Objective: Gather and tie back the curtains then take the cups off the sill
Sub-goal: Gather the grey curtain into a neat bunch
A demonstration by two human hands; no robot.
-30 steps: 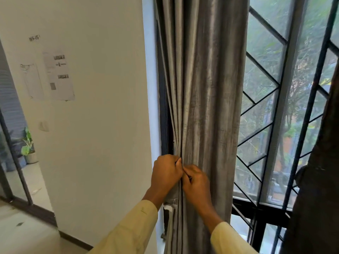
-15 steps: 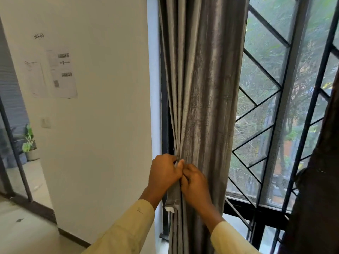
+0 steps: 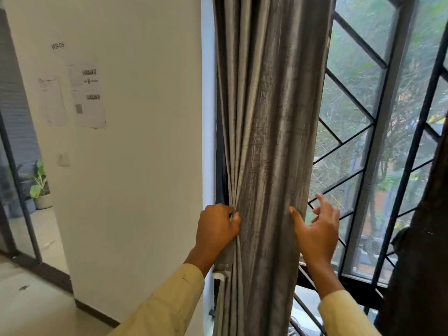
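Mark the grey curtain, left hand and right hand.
grey curtain [image 3: 271, 117], head view, middle of the gathered folds.
left hand [image 3: 216, 229], head view, back of the hand gripping the curtain's left edge.
right hand [image 3: 316, 235], head view, middle of the open hand by the curtain's right edge.

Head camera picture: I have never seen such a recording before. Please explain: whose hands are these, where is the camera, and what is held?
There is no machine here. A person wears one wide-angle camera on the head, looking forward and down, so the hands you see are their own. The left hand grips the gathered folds of the grey curtain at its left edge. The right hand is open, fingers spread, at the curtain's right edge, and holds nothing. Behind the curtain is the window grille. To the left is a white wall with papers stuck on it. No cups are in view.
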